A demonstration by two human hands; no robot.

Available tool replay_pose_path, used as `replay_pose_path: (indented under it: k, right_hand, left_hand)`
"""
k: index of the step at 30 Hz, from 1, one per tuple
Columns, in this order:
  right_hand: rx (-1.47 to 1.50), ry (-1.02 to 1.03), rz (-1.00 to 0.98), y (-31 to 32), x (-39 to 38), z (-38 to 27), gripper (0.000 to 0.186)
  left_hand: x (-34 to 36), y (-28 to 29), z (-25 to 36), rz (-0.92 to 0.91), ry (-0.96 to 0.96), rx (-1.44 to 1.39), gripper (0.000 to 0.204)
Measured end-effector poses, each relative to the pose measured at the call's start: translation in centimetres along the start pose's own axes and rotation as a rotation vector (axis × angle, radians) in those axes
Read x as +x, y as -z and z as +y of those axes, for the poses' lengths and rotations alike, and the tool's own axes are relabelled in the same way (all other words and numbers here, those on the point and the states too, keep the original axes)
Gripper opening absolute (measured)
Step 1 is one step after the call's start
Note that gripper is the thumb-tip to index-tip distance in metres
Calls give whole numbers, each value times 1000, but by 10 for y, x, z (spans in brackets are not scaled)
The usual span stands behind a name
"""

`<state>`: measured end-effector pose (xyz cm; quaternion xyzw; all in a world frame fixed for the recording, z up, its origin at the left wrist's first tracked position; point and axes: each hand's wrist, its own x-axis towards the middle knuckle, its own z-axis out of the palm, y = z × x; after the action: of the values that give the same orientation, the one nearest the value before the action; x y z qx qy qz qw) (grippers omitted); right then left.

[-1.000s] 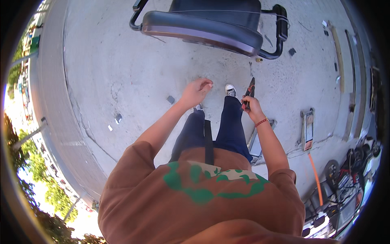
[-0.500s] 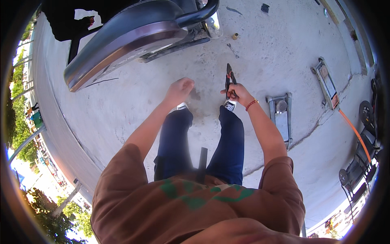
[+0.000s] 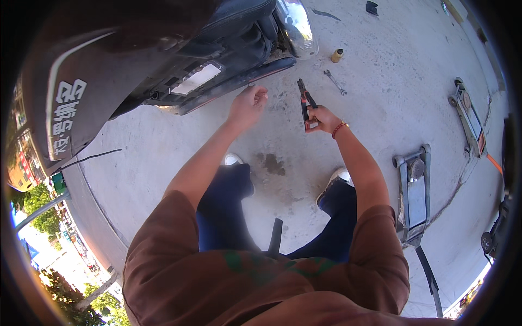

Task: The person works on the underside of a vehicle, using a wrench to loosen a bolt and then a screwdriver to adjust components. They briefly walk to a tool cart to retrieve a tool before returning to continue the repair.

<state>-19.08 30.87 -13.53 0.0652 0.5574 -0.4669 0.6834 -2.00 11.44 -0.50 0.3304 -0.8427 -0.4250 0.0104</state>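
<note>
My right hand (image 3: 322, 118) grips a pair of pliers (image 3: 303, 98) with red and black handles, its dark jaws pointing forward, away from me. The handles stand somewhat apart, and the jaws touch nothing. My left hand (image 3: 249, 106) is raised in front of me with its fingers curled in; whether anything small is inside them is hidden. It is closest to the lower edge of a dark vehicle (image 3: 136, 70), whose body fills the upper left. A clear lamp (image 3: 297, 30) sits at that vehicle's right corner.
A wrench (image 3: 335, 81) and a small yellowish bottle (image 3: 337, 55) are on the concrete floor beyond the pliers. One floor jack (image 3: 416, 190) stands to my right, another jack (image 3: 471, 117) farther right. A dark wet patch (image 3: 272, 164) marks the floor between my feet.
I have stepped nearer to the vehicle, which now looms larger. My feet are wider apart. The pliers stay in my right hand, and my left hand has come close to the vehicle's lower edge.
</note>
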Motion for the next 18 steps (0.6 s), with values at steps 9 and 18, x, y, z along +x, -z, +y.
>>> replay_pose_path:
  k: [9,18]
  right_hand:
    - [-52,94,-81,17,156,-44,31]
    - [230,200,-197,7,187,-56,71]
  left_hand:
    - [51,-66,-85,-396,-48,199,33]
    - [141,-177,-195,22,140,137,42]
